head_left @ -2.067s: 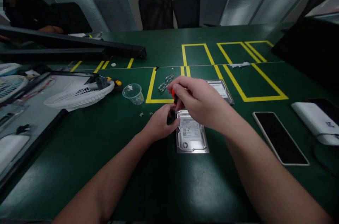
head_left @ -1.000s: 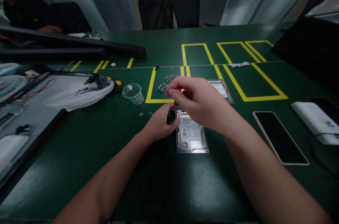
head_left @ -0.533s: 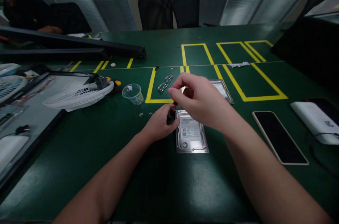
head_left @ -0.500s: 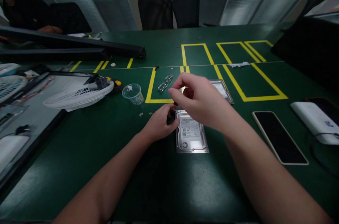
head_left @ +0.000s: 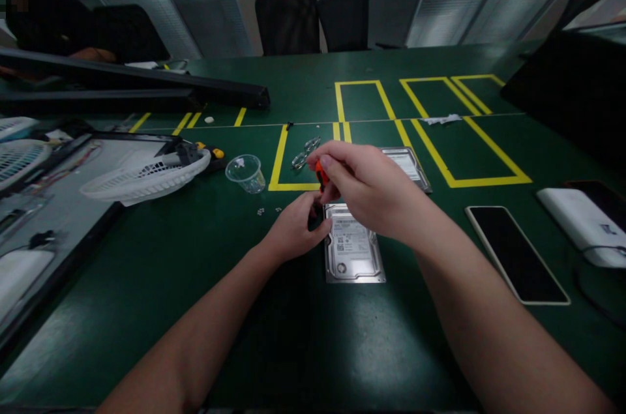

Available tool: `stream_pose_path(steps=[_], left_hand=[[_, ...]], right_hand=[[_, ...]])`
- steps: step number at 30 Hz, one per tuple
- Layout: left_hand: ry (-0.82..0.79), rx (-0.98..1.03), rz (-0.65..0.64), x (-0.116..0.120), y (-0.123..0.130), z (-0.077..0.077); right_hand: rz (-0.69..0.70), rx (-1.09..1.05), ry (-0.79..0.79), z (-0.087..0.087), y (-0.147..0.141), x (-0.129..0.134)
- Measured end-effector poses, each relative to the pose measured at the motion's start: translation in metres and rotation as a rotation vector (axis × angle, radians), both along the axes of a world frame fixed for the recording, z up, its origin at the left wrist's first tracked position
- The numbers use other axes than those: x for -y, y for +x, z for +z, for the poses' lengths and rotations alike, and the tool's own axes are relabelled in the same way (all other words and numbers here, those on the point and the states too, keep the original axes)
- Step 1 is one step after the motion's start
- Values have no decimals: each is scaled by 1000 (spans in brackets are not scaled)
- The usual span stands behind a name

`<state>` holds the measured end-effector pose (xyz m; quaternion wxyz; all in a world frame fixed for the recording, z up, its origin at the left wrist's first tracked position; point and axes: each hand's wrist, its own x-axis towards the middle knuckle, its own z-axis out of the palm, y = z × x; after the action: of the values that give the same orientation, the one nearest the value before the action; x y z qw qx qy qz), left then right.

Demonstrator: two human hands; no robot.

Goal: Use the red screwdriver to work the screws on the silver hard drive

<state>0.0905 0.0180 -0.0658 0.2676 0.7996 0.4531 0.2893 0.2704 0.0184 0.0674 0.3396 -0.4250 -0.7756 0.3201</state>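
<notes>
A silver hard drive [head_left: 353, 248] with a white label lies flat on the green table. My left hand [head_left: 299, 223] is closed at its upper left edge, the thumb on the metal and the fingertips partly hidden near the corner. Above that corner, my right hand [head_left: 364, 182] grips the orange and black handle of a small screwdriver [head_left: 321, 174] between thumb and fingers. The handle points down; its tip is hidden behind my left fingers. Several tiny screws [head_left: 261, 211] lie left of my left hand.
A clear plastic cup [head_left: 246, 174], glasses [head_left: 306, 153] and a second hard drive [head_left: 407, 166] lie beyond my hands. To the right are a phone [head_left: 516, 254] and a white power bank [head_left: 581, 225]. White fan grilles [head_left: 147, 179] crowd the left; a person sits at far left.
My right hand has shifted slightly down and its fingers have turned, so more of the orange screwdriver handle shows. My left hand and the hard drive have stayed in place.
</notes>
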Motion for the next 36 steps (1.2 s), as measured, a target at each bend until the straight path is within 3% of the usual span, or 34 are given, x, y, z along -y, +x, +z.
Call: stream_pose_path(steps=[8,17,27,36], left_hand=[[-16,-7,-24,-1,-1,0],[-1,3,-15,-2,-1,0],[-33,4,-15,0,-1,2],[2,-6,-16,-2,-1,-1]], right_hand=[[-21,8,49,-2,1,4],[82,-3,11,0,1,3],[-41,9,46,-2,0,3],[76,5,25,0,1,3]])
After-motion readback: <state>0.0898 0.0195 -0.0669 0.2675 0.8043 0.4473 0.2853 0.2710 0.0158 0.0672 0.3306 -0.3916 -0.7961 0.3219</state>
